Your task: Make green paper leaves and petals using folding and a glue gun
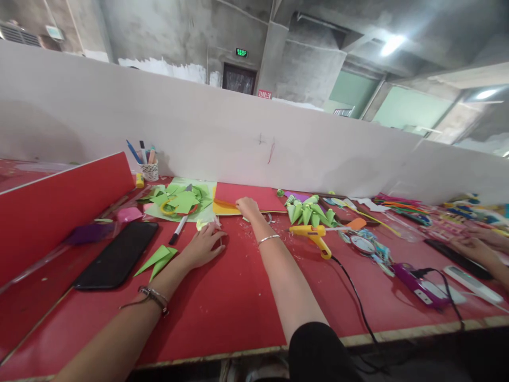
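My right hand (pixel 247 206) reaches to the front edge of a red paper sheet (pixel 250 193). Its fingers are curled and closed at that edge, and the fingertips are partly hidden. Beneath the red sheet, yellow paper (pixel 222 209) shows along the left and front. My left hand (pixel 204 245) lies on the red table with its fingers stretched out, beside a small pale scrap. Just left of it are a black-and-white marker (pixel 178 230) and two folded green paper cones (pixel 157 261). Cut green paper pieces (pixel 183 201) are heaped behind the marker.
A black phone (pixel 118 255) lies at left before a red board (pixel 59 212). Right of my arm are a yellow glue gun (pixel 312 233) with a cable, green paper cones (pixel 310 211) and a purple power strip (pixel 421 286). Another person's hands (pixel 477 249) are at far right.
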Tool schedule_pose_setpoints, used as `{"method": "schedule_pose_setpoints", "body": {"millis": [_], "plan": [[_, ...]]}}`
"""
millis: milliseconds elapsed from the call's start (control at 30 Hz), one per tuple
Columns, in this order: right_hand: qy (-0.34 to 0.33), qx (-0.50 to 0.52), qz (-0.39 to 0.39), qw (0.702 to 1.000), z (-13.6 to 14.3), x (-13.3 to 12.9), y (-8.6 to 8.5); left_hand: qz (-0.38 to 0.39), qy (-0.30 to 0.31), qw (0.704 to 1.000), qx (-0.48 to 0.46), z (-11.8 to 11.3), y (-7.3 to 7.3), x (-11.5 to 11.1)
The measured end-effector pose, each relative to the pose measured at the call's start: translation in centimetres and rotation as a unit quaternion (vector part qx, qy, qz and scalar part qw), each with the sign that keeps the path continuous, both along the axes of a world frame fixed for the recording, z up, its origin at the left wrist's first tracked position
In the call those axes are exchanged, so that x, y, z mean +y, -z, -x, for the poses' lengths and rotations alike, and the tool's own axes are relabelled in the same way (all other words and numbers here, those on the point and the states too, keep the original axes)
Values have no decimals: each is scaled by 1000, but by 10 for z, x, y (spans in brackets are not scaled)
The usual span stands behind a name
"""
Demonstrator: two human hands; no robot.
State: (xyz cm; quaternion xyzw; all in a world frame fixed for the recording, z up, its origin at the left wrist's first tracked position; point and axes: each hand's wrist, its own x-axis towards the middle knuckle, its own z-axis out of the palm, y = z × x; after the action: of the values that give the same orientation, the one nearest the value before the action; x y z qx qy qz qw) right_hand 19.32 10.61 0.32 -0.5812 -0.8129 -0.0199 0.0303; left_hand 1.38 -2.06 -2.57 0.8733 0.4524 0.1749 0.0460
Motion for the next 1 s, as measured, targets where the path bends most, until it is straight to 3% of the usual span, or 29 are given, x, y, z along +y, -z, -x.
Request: {"method": "schedule_pose_setpoints", "body": {"millis": [267, 1000], "plan": [[-68, 51, 2, 996, 3, -14, 3, -2, 0, 1000, -2, 1, 2, 1], [-3, 88, 17, 996, 6, -8, 10, -6, 2, 1000, -23, 0, 2, 0]]}}
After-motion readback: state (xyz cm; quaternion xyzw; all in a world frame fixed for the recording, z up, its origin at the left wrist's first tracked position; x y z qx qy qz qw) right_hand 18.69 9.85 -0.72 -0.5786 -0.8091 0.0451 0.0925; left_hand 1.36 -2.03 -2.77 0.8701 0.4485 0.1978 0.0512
